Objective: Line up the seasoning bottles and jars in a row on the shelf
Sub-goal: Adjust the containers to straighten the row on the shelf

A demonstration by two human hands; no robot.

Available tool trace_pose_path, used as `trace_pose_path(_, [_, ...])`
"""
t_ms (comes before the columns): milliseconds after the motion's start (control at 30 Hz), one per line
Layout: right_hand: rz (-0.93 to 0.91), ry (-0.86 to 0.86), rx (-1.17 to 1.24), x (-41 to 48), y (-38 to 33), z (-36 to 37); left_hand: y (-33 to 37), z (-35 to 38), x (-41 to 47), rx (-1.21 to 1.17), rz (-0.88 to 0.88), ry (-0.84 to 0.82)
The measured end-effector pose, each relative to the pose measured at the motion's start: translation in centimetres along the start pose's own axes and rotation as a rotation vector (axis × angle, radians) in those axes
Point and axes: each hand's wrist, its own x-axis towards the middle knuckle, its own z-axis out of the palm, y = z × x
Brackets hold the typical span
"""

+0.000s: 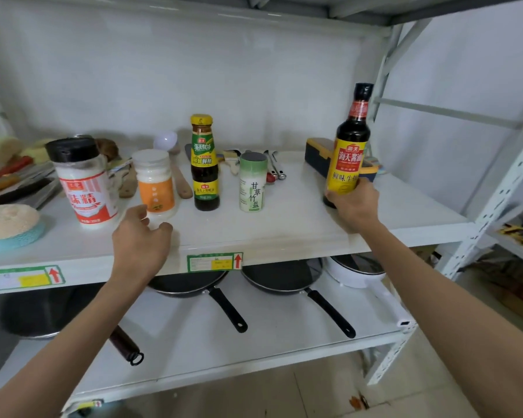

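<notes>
On the white shelf stand a black-capped jar with a red and white label, a white jar with an orange label, a dark sauce bottle with a yellow cap and a pale green salt shaker. My right hand grips the base of a tall soy sauce bottle with a yellow label, upright at the right end of the row. My left hand hovers just in front of the orange-label jar, fingers apart and curled, holding nothing.
Behind the jars lie wooden spatulas, a brush and metal utensils. A dark blue box sits behind the soy sauce bottle. A sponge in a blue dish is at the left. Frying pans rest on the lower shelf.
</notes>
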Motion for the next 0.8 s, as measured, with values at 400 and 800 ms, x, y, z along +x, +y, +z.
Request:
trace_pose_path(400, [-0.105, 0.205, -0.204, -3.8, -3.7, 2.2, -0.6, -1.1, 0.4, -0.023, 0.011, 0.051])
trace_pose_path(800, [-0.135, -0.333, 0.159, -7.5, -9.8, 9.8, -0.6, -0.9, 0.5, -0.050, -0.004, 0.045])
